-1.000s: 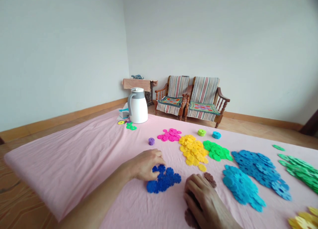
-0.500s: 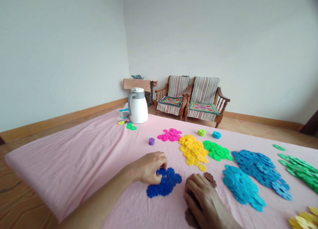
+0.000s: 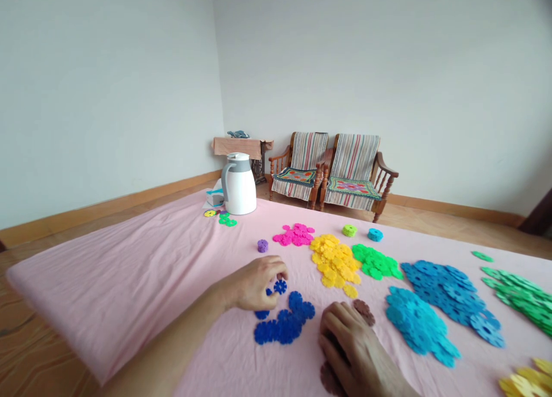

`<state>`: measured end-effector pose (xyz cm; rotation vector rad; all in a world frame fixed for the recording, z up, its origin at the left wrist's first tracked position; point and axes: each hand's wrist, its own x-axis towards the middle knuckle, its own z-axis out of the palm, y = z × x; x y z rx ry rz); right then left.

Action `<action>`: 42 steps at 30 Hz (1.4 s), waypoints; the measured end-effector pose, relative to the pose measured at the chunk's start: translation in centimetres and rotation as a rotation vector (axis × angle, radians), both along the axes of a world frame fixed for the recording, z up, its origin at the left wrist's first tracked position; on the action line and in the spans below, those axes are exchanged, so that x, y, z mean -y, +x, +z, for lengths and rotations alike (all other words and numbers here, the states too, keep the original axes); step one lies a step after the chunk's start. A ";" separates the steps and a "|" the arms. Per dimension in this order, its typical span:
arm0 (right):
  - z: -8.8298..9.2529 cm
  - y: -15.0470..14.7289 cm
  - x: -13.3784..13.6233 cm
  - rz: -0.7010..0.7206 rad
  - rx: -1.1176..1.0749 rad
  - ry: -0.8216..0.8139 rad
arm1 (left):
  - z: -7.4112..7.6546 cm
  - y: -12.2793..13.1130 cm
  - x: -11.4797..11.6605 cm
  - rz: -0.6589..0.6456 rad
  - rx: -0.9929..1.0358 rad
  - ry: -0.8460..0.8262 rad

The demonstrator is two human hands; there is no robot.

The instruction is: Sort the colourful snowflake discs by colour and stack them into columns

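Note:
My left hand (image 3: 254,285) hovers just above a small heap of dark blue snowflake discs (image 3: 284,322) on the pink cloth, its fingers pinched on one dark blue disc (image 3: 280,286) lifted off the heap. My right hand (image 3: 356,348) lies palm down to the right of that heap, fingers curled over several brown discs; one brown disc (image 3: 364,311) shows beyond its fingertips and another brown disc (image 3: 330,380) under the wrist.
Heaps of discs lie further out: pink (image 3: 295,234), yellow (image 3: 336,259), green (image 3: 376,263), light blue (image 3: 420,325), mid blue (image 3: 451,290), green at right (image 3: 524,293). A white jug (image 3: 238,184) stands at the far corner. The table's left edge (image 3: 52,322) drops to the floor. Two armchairs (image 3: 332,176) stand behind.
My left hand has pinched one dark blue disc and raised it slightly off the heap. The right hand has stayed in place.

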<state>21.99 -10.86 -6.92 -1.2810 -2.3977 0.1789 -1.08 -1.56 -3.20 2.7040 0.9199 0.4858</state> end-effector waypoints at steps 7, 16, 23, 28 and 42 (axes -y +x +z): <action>-0.1 0.0 -0.2 0.014 -0.008 -0.013 | -0.2 -2.5 -2.3 0.177 0.137 0.029; 0.0 0.0 0.1 0.001 -0.007 -0.039 | -1.2 -2.1 -2.9 0.165 0.052 0.020; 0.3 0.0 0.1 -0.003 0.000 -0.021 | -1.5 -2.2 -3.1 0.160 0.027 0.010; 0.1 0.0 0.0 0.002 -0.009 -0.002 | -0.8 -2.3 -2.8 0.155 0.094 -0.013; 0.2 0.0 0.0 -0.006 -0.033 -0.001 | 0.6 -2.5 -0.4 0.112 -0.192 -0.442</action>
